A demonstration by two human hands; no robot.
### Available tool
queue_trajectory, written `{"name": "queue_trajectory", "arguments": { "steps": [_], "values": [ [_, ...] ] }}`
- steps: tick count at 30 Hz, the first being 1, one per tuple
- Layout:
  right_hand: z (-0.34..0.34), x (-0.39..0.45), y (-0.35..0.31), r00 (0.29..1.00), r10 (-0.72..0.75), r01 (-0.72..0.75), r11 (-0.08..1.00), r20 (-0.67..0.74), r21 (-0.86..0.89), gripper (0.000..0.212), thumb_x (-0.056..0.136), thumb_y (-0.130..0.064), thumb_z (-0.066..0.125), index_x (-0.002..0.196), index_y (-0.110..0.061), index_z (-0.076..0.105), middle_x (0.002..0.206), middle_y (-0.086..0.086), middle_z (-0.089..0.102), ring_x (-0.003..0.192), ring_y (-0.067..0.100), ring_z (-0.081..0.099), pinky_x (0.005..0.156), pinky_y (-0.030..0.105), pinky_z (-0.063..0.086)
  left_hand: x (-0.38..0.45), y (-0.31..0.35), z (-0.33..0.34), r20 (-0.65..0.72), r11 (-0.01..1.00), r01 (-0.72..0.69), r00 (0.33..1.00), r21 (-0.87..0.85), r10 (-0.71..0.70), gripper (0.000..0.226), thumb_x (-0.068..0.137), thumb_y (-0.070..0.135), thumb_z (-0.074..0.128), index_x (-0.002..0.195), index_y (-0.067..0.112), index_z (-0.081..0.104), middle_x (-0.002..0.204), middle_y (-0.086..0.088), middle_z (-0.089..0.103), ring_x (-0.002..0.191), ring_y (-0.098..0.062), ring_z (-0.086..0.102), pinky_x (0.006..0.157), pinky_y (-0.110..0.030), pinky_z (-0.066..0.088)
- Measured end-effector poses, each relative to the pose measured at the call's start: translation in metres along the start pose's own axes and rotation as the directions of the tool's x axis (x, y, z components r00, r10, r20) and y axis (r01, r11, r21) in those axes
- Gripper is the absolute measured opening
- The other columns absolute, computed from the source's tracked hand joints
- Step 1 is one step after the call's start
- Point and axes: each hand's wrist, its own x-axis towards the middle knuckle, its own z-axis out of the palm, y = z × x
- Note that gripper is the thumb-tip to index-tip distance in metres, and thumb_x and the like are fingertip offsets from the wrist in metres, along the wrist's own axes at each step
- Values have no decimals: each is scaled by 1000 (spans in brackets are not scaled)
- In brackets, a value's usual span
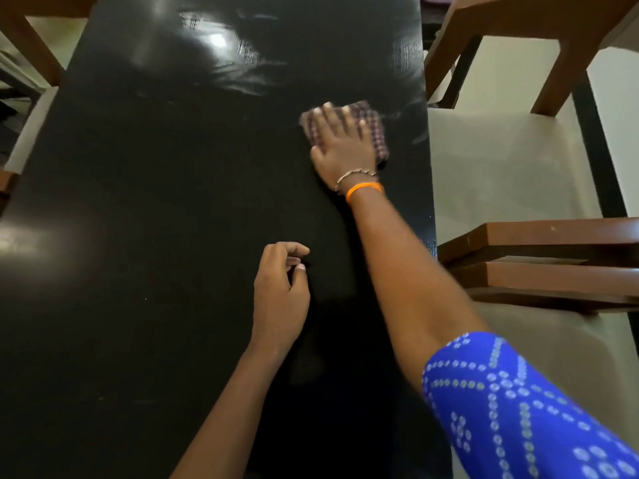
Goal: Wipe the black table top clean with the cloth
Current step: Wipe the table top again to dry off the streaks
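Note:
The black table top point(166, 209) fills most of the view, glossy, with wet smears and light glare at its far end. A folded checked cloth point(375, 127) lies flat on it near the right edge. My right hand point(342, 140) presses down on the cloth with fingers spread and straight; the hand and cloth are motion-blurred. My left hand point(281, 292) hovers over the middle of the table, nearer to me, with fingers loosely curled and nothing in it.
Brown wooden chairs with pale seats stand along the right side point(539, 257) and at the far right point(518, 36). Another wooden chair frame point(31, 39) shows at the far left. The table's right edge point(430, 188) runs close to the cloth.

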Motion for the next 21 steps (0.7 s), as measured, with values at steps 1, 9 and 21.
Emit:
{"name": "queue_trajectory", "arguments": {
  "steps": [1,9,21],
  "values": [
    [-6,8,20,999,53,-53,999,-10,-1,64,92,-39,38,150,-29,13,160,-6,9,148,21,5,119,43,3,0,1,3,20,1000,-7,1000,6,7,27,88,1,48,96,26,55,101,16,51,97,5,52,82,-4,41],
    [-36,26,111,893,449,-446,879,21,171,65,92,-41,35,150,-32,8,160,-8,3,143,27,23,114,50,24,-16,-3,7,88,995,-76,994,61,71,30,87,2,51,106,25,54,106,18,51,103,3,50,90,-7,39],
    [-22,-127,77,907,421,-413,891,-3,188,65,95,-38,39,150,-31,6,161,-3,2,131,33,40,98,47,43,-52,7,12,201,991,-125,973,46,114,31,87,3,52,105,28,53,106,16,50,104,0,51,88,-11,42]
  ]
}}
